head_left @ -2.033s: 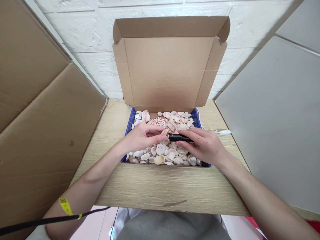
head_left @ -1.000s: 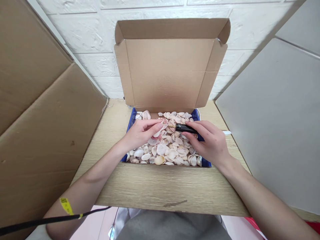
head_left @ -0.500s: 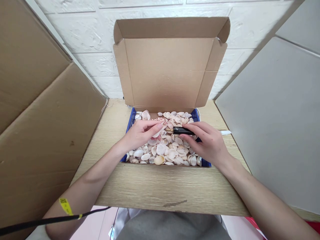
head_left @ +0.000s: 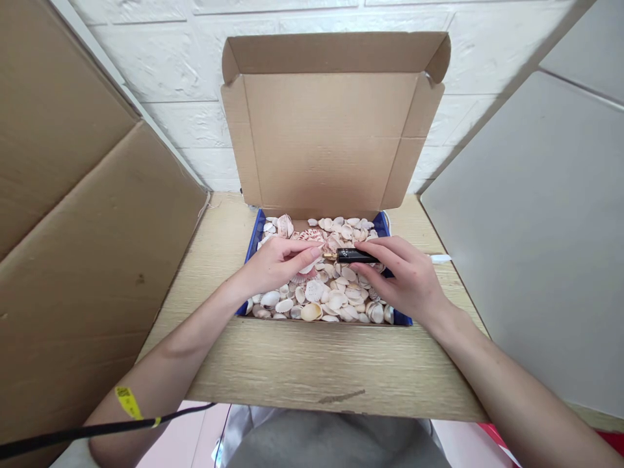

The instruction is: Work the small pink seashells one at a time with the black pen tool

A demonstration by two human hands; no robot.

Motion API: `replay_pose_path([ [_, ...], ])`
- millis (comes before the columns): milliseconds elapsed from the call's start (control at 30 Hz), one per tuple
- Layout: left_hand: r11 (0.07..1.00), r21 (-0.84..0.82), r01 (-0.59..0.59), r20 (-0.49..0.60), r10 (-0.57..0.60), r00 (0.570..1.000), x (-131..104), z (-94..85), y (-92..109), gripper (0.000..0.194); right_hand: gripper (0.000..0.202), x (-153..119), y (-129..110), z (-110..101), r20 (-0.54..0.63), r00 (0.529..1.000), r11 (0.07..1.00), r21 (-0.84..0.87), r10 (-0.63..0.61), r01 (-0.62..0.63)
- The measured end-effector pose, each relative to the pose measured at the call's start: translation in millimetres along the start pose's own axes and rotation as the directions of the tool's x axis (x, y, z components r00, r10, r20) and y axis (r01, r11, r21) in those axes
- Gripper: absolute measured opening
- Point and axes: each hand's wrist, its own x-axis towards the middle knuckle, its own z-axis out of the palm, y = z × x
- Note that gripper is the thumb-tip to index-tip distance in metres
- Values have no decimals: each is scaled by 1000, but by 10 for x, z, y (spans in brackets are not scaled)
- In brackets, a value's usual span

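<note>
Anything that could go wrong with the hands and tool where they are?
Possibly two things. The black tool in the right hand points its gold tip at the left hand, close to the fingertips, so a slip could poke them. The left hand pinches a pale shell, mostly hidden; if dropped, it could get lost among the loose shells in the box.

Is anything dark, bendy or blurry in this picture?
In the head view, light is bright and fairly even; a shadow band darkens the white wall along the grey panel; that panel slants outward, perhaps from a wide lens; pale marks on the black tool look too soft to read.
</note>
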Motion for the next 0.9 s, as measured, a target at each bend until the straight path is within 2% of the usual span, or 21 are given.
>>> replay_pose_path([
  [100, 1000, -7, -9, 41, 9, 999, -5, -2, -37, 38, 27, 2, -1, -3, 8, 1000, 999, 25, -28, 27],
  [333, 999, -55, -1, 53, 4, 999, -7, -7, -40, 41, 26, 2, 2, -11, 12, 1000, 999, 20, -25, 25],
  [533, 982, -187, 27, 40, -19, 999, -7, 7, -65, 41, 26, -8, 7, -8, -7, 1000, 999, 19, -29, 29],
  [900, 981, -184, 60, 26, -56, 998, -8, 7, -16, 51, 26, -1, -3, -13, -15, 1000, 999, -19, -27, 27],
])
